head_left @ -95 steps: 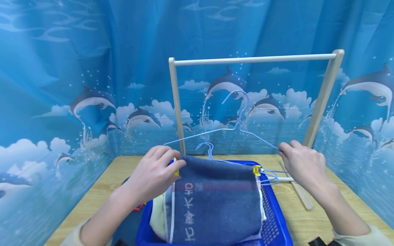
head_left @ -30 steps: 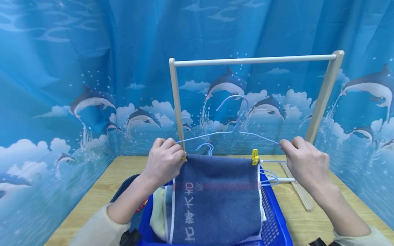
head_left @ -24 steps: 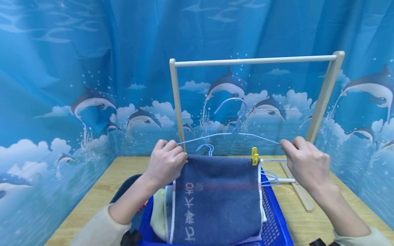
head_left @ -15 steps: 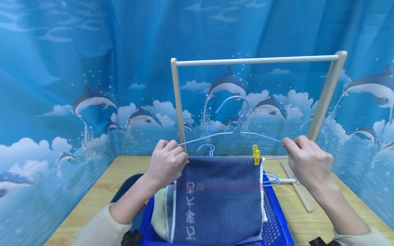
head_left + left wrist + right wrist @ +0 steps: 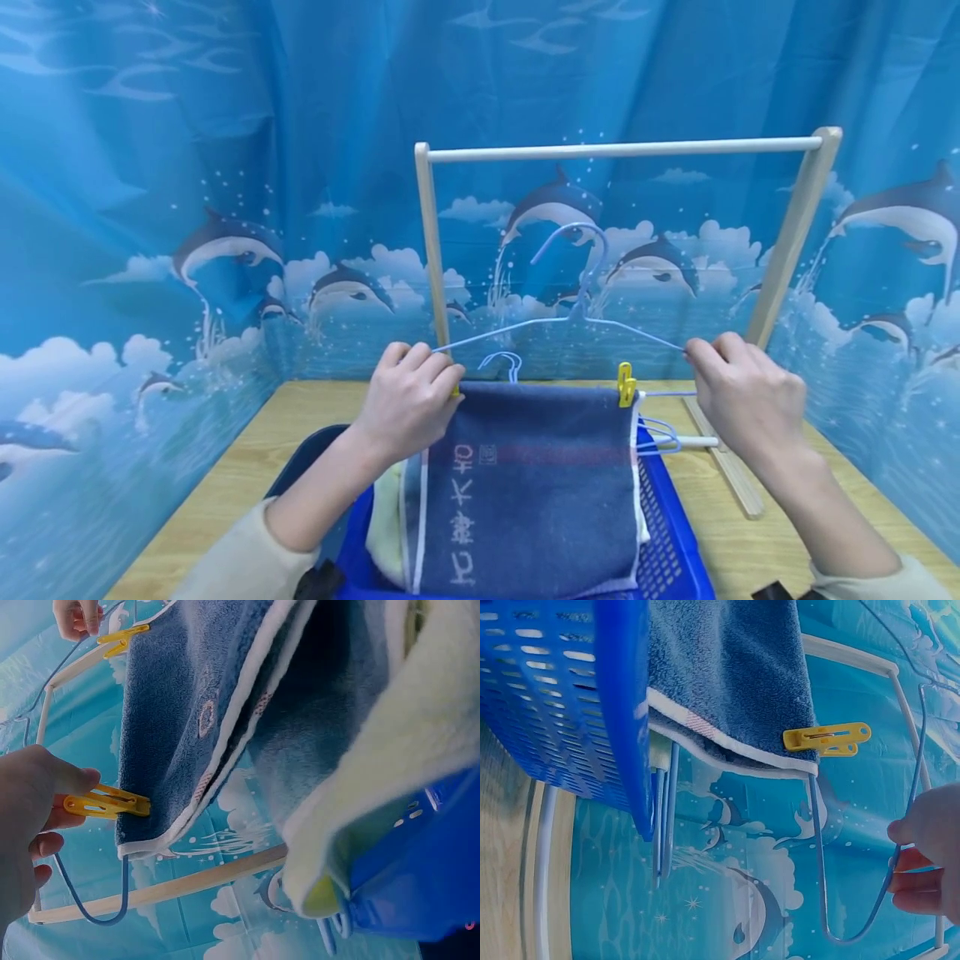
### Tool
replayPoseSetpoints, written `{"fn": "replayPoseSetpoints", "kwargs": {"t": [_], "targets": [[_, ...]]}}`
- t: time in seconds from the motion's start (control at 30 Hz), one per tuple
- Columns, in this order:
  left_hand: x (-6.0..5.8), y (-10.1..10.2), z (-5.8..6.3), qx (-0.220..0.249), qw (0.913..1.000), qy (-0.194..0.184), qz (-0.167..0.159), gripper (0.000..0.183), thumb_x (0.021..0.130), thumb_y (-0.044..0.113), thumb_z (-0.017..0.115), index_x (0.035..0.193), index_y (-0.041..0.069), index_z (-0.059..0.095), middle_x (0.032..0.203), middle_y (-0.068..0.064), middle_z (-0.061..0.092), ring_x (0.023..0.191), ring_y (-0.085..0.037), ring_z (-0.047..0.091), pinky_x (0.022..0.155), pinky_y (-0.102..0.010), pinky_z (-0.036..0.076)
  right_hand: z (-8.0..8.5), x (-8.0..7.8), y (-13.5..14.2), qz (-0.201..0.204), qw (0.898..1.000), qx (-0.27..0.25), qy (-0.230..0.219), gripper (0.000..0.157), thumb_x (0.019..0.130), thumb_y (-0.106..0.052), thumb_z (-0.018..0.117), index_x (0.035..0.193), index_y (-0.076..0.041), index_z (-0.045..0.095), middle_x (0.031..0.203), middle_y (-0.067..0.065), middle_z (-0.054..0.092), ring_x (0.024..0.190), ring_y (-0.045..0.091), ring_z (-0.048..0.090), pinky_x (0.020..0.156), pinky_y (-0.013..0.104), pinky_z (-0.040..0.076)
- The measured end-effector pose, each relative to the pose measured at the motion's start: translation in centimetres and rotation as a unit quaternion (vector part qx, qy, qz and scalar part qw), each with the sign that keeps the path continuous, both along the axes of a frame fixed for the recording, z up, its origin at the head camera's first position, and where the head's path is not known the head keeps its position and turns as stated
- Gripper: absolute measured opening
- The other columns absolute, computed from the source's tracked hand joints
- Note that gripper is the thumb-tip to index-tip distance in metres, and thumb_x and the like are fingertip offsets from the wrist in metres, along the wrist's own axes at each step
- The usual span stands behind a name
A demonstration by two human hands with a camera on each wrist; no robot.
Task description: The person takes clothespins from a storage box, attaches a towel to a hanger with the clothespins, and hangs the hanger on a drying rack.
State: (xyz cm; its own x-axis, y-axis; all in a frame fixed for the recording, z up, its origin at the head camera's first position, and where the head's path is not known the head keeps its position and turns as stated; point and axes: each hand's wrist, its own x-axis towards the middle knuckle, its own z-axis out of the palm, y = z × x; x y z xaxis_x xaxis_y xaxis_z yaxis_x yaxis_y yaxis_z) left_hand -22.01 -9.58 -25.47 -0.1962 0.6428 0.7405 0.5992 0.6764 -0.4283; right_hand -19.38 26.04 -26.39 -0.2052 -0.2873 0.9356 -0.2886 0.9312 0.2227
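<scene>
A dark blue towel [image 5: 536, 483] hangs folded over the lower bar of a light blue wire hanger [image 5: 573, 317]. Near its right corner a yellow clothespin [image 5: 626, 385] clips it to the bar. My left hand [image 5: 411, 398] pinches a second yellow clothespin [image 5: 109, 802], which bites the towel's left corner, as the left wrist view shows. With thumb and fingers my right hand [image 5: 750, 400] grips the hanger's right shoulder wire, apart from the towel. The towel's lower part hangs in front of a blue basket [image 5: 678, 533].
Behind stands a wooden rack [image 5: 622, 150] with a white top rail. More wire hangers [image 5: 658, 437] and a pale yellow-green cloth [image 5: 386, 521] are at the basket. A dark container [image 5: 307, 454] sits left on the wooden table [image 5: 217, 492], partly behind my left arm.
Since the oldest frame, my left hand has shifted slightly right and the right clothespin has tipped upright. In the last half second the hanger's hook has risen slightly.
</scene>
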Motion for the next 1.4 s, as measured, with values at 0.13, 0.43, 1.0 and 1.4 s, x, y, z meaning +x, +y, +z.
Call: {"fn": "replayPoseSetpoints", "kwargs": {"t": [0.13, 0.43, 1.0, 1.4], "targets": [[-0.1, -0.3, 0.2, -0.003, 1.0, 0.001, 0.008, 0.023, 0.069, 0.021, 0.08, 0.087, 0.01, 0.07, 0.084, -0.004, 0.067, 0.075, -0.022, 0.056, 0.069, -0.037, 0.043, 0.3, 0.1, 0.1, -0.001, 0.999, 0.021, -0.026, 0.037, 0.097, -0.026, 0.038, 0.08, -0.007, 0.064, 0.065, 0.01, 0.052, 0.041, 0.025, 0.044, 0.029, 0.03, 0.018], [-0.4, -0.8, 0.7, -0.005, 0.9998, -0.012, 0.012, 0.024, 0.071, 0.021, 0.079, 0.09, 0.009, 0.07, 0.087, -0.006, 0.068, 0.077, -0.023, 0.058, 0.068, -0.036, 0.044, 1.1, 0.2, 0.1, 0.016, 0.998, 0.055, -0.04, 0.047, 0.101, -0.034, 0.029, 0.077, -0.007, 0.06, 0.063, 0.008, 0.048, 0.039, 0.022, 0.038, 0.028, 0.03, 0.018], [-1.3, -2.1, 2.3, 0.088, 0.9958, -0.019, -0.018, 0.012, 0.076, 0.015, 0.074, 0.079, 0.005, 0.068, 0.074, -0.006, 0.065, 0.071, -0.025, 0.057, 0.063, -0.038, 0.044, 3.5, 1.2, 1.1, -0.032, 0.998, 0.024, -0.04, 0.006, 0.084, -0.011, 0.06, 0.081, -0.005, 0.062, 0.062, 0.011, 0.046, 0.04, 0.026, 0.038, 0.03, 0.033, 0.017], [-2.1, -3.1, 1.9, 0.127, 0.9907, -0.049, 0.002, 0.006, 0.078, 0.008, 0.069, 0.076, 0.004, 0.066, 0.07, -0.007, 0.063, 0.064, -0.024, 0.053, 0.058, -0.035, 0.042, 4.5, 2.5, 2.6, -0.075, 0.996, -0.008, -0.053, 0.005, 0.083, -0.01, 0.061, 0.081, -0.005, 0.062, 0.065, 0.015, 0.05, 0.043, 0.033, 0.042, 0.031, 0.038, 0.019]]}}
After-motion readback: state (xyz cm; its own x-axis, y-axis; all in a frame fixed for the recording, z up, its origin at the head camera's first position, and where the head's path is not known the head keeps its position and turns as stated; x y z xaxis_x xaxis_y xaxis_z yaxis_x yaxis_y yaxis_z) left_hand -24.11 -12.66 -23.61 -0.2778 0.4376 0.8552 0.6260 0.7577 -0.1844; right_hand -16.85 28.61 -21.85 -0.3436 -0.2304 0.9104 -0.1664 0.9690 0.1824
